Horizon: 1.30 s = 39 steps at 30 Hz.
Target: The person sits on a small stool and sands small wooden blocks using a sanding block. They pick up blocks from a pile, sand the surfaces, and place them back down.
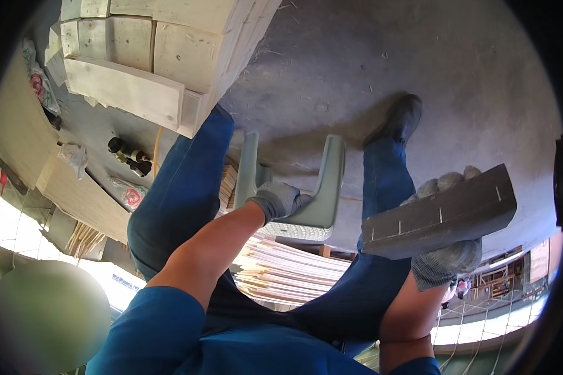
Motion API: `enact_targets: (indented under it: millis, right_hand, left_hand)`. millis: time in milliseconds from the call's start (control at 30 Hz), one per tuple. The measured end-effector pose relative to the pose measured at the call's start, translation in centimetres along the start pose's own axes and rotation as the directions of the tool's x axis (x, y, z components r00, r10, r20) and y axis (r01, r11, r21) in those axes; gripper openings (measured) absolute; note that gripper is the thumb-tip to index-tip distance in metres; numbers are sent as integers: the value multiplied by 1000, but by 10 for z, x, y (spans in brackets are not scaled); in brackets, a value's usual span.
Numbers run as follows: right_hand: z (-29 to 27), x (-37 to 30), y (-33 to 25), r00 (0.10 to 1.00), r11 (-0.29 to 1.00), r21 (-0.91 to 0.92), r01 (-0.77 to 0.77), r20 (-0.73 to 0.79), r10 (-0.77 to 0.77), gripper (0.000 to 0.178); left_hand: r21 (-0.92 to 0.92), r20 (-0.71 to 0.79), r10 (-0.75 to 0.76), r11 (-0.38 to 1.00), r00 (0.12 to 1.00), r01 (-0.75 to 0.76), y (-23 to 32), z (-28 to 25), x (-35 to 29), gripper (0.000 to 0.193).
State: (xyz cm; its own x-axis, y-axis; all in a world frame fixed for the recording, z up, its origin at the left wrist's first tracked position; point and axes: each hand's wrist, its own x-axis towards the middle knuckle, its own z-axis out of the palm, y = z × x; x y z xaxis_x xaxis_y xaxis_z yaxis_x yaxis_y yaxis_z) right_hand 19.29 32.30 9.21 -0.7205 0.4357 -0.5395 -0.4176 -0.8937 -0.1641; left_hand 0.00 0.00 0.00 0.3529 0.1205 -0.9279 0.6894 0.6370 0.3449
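My left hand, in a grey knit glove, is closed on the edge of a pale green plastic stool. The stool is tipped, with its legs pointing away from me, between my legs. At the right, my gloved right hand grips a long dark grey block with several short white marks along its face. Its fingers wrap over the far edge, and the block hides the palm. The block is held in the air above my right leg, apart from the stool.
A tall stack of pale wooden boards stands at the far left, close to my left foot. A black and yellow-green power tool lies on the floor near an orange hose. More thin boards are stacked behind the stool. Concrete floor stretches ahead.
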Motion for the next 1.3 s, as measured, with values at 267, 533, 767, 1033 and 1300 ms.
enact_targets:
  millis: [267,533,767,1033,1300]
  right_hand:
    - [67,34,-51,999,982,-182,52,13,-50,68]
    - [161,64,-89,894,933,-260,251,432,-120,63]
    - [140,75,-45,670,348,-673,653,298,-679,62]
    - [185,16,91,832,751,-359,554,255,-492,46]
    - [208,-47,105,797,687,-403,604,300,-524,55]
  left_hand:
    - [65,26,83,994,996,-85,-13,-28,1,73]
    - [166,46,46,985,998,-53,-14,-70,9,66]
    - [443,-411,380,878,829,-183,-14,-119,15,47]
    - [262,-630,418,908,655,-327,30,-118,-123,42]
    - [288,-792,442,878,420,-381,10,-75,-200,40]
